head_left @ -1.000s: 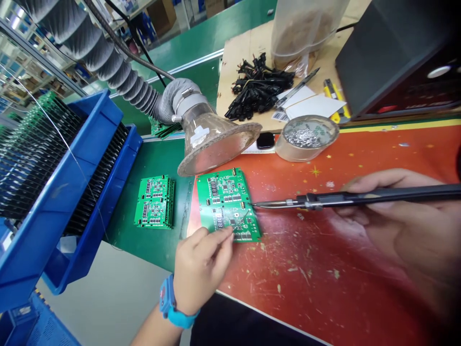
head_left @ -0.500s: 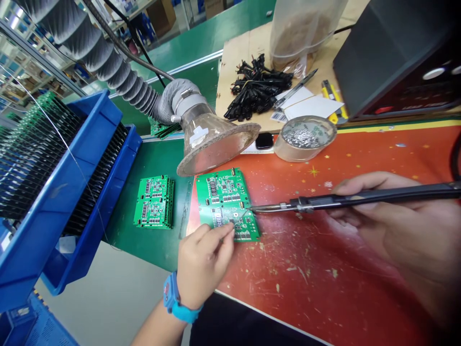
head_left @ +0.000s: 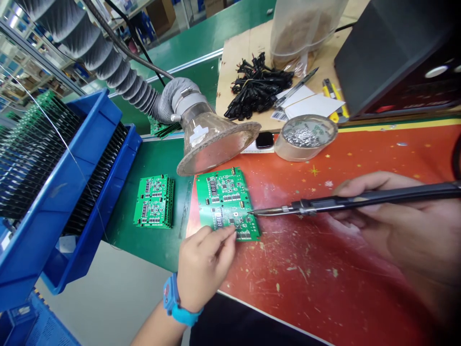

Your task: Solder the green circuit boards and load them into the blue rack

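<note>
A green circuit board (head_left: pixel 224 185) with two digit displays lies flat on the red mat. My left hand (head_left: pixel 206 259), a blue strap round its wrist, is at the board's lower edge with thumb and forefinger pinched together over it. Whatever the pinch may hold is hidden. A soldering iron (head_left: pixel 313 205) is gripped in my right hand (head_left: pixel 382 226), coming in from the right. Its metal tip is at the board's right edge, near small parts; whether it touches them I cannot tell. Left of this board, a stack of similar boards (head_left: pixel 154 202) sits on the green surface.
A fume extractor funnel (head_left: pixel 216 144) hangs just above the board's far edge. Behind stand a round tin of silvery bits (head_left: pixel 304 144), bundled black cables (head_left: pixel 257 89), a yellow cutter (head_left: pixel 333 98) and a dark soldering station (head_left: pixel 392 57). Blue bins (head_left: pixel 82 178) with racked boards are at left.
The soldering iron's tip has shifted slightly down along the board's right edge. My left hand has moved very slightly down and right, still pinched.
</note>
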{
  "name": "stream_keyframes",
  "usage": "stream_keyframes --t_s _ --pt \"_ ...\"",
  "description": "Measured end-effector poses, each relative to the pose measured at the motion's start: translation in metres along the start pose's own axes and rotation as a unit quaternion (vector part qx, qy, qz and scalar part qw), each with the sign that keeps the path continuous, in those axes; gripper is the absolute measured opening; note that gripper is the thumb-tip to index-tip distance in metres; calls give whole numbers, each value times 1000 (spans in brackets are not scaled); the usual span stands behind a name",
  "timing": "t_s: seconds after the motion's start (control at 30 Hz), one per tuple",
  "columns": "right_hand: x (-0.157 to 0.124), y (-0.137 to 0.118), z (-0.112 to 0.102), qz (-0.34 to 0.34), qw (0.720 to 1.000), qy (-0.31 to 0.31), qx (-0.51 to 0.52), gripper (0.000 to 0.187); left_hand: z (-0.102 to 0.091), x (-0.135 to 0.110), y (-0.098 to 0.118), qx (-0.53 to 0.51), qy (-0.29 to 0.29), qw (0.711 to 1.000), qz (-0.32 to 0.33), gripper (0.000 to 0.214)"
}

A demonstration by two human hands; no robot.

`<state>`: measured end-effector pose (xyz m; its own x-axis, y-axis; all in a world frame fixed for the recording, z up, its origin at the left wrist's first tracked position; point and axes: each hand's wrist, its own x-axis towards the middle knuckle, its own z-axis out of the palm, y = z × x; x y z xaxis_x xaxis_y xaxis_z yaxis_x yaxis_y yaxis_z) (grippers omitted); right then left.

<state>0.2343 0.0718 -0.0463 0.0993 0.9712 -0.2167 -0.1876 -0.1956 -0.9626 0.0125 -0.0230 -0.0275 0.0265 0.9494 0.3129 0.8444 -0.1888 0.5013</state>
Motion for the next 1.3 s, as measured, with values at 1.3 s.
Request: stream_keyframes --t_s 1.3 --pt "-2 -7 3 -22 998 -18 -51 5 2 -10 5 6 -25 1000 8 18"
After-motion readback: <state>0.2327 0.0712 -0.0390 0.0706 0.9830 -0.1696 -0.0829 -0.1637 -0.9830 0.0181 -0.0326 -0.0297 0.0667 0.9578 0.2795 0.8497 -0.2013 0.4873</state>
